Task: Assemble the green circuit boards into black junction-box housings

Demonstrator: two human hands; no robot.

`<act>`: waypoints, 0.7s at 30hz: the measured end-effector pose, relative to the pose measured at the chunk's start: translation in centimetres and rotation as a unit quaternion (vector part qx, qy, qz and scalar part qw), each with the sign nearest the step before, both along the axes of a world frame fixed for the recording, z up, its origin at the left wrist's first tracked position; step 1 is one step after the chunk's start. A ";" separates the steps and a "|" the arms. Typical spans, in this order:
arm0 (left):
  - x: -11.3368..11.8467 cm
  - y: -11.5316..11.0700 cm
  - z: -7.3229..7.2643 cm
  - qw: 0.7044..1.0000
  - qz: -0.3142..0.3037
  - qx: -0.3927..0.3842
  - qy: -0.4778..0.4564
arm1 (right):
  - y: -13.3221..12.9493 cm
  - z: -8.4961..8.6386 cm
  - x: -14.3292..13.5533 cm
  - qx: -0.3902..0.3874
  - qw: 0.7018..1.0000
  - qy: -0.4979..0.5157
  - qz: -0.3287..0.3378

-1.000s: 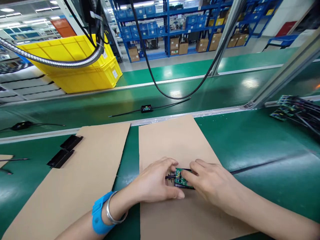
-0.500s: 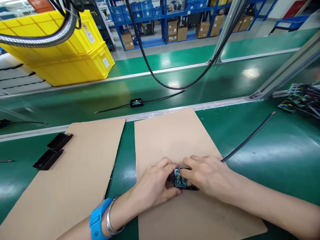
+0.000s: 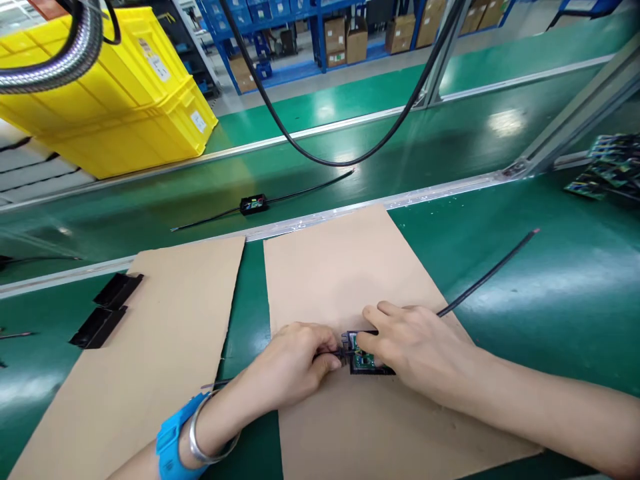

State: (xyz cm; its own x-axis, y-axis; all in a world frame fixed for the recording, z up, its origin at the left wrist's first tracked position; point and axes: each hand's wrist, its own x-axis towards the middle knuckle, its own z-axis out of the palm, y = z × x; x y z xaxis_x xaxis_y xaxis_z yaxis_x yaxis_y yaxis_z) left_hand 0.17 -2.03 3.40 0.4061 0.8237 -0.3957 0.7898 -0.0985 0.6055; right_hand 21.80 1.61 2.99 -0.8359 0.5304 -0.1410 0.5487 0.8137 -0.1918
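A small black plastic case [image 3: 355, 371] with a green circuit board [image 3: 363, 360] inside lies on the right cardboard sheet [image 3: 330, 267]. At its left end my left hand [image 3: 305, 360] pinches a black cable [image 3: 345, 353] between thumb and fingers. My right hand [image 3: 417, 340] grips the case's right part, its index finger bent down over the board; the hand hides that end. Another black cable [image 3: 493, 270] with a reddish tip runs out from behind my right hand, up and to the right. A thin cable end [image 3: 216, 385] shows behind my left wrist.
Two black empty housings [image 3: 100, 327] lie on the left cardboard sheet [image 3: 165, 347]. Beyond the metal rail, a cabled board in a black case [image 3: 253, 204] rests on the green surface. Circuit boards [image 3: 613, 167] are piled at right. Yellow crates [image 3: 150, 120] stand at back left; a black cable [image 3: 340, 162] hangs ahead.
My left hand has shifted from the case's left end slightly leftward and closed on the cable there. My right hand stays on the case. The camera view has shifted slightly.
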 end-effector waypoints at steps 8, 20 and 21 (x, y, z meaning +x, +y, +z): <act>2.1 -1.7 -1.1 0.983 0.006 0.184 0.019 | 0.0 -0.6 0.2 0.009 0.999 0.043 -0.001; 4.1 -2.9 -1.6 0.916 -0.142 0.226 0.300 | 0.3 -1.0 0.4 -0.017 0.997 0.074 0.001; 4.2 -2.8 -1.5 0.916 -0.147 0.212 0.306 | 0.4 -1.0 0.5 -0.021 0.997 0.075 0.001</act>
State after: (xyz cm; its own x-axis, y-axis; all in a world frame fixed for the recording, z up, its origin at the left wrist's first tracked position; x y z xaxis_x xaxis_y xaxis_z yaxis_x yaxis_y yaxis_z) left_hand 4.42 -4.79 1.90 0.4430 0.8473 -0.2928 0.8706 -0.4846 -0.0849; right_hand 22.29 1.97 2.01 -0.8503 0.5251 -0.0368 0.5098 0.8041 -0.3058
